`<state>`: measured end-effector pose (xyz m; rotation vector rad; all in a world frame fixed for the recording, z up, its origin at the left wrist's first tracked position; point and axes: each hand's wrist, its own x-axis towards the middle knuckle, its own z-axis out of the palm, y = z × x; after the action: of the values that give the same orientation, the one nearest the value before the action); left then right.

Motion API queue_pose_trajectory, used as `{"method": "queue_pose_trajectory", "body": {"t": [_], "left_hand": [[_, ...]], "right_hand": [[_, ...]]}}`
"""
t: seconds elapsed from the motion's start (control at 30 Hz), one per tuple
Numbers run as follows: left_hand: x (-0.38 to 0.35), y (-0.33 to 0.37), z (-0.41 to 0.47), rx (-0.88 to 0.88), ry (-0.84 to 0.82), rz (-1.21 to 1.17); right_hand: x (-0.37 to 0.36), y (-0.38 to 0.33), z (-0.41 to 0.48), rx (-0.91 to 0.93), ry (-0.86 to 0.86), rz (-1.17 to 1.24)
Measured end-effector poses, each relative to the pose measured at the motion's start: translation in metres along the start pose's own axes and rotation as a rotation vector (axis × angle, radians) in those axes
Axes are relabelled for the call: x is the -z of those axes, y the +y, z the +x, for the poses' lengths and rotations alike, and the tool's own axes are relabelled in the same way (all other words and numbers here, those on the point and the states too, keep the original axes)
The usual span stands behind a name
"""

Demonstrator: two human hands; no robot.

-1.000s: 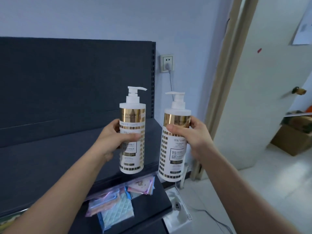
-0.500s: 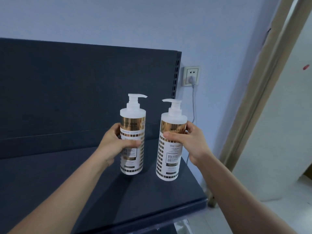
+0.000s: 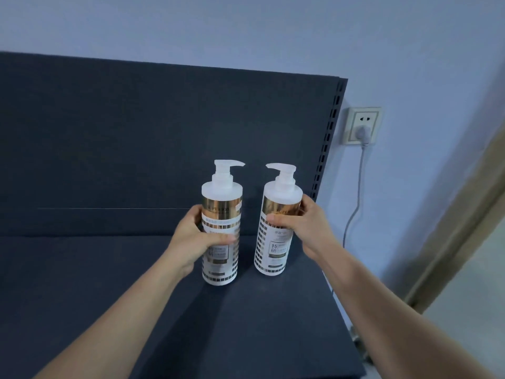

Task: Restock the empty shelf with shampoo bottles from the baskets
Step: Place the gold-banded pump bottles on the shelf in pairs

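risk 1: right bottle (image 3: 273,247) leans a little, top toward the wall socket (image 3: 360,125); released before its base sits flat, it likely tips, maybe into its neighbour
risk 2: it sits near the right end of the shelf (image 3: 136,296); a nudge that way could send it off the edge
risk 3: pump nozzles face each other, near but apart; closing the gap could hook them
left grip: left hand (image 3: 196,242) wraps the left bottle (image 3: 222,220) mid-body, thumb across the label, so weight is balanced about the hold
right grip: right hand (image 3: 303,228) curls round the gold band up high, most of the bottle below the hold
position: both side by side, apart, low over the shelf's right part; can't tell if the bases touch
step: set-down, by my read
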<state>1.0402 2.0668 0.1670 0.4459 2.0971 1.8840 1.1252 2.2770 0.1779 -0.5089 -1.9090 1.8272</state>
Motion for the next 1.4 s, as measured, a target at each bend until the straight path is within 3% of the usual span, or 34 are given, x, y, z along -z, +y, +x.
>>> {"method": "queue_pose_trajectory", "body": {"t": [0.47,0.77,1.03,1.4], "left_hand": [[-0.002,-0.009,0.02,-0.003,0.058,0.001],[0.001,-0.016,0.038,-0.064,0.04,0.119],[-0.009,-0.014,0.058,-0.183,0.103,0.288],[-0.011,-0.024,0.075,-0.253,0.048,0.313]], "right_hand": [[-0.013,0.01,0.054,0.063,-0.069,-0.051],[-0.012,0.033,0.05,0.108,0.018,-0.415],[-0.014,0.033,0.049,0.132,0.041,-0.451],[-0.022,0.036,0.041,0.118,0.089,-0.409]]}}
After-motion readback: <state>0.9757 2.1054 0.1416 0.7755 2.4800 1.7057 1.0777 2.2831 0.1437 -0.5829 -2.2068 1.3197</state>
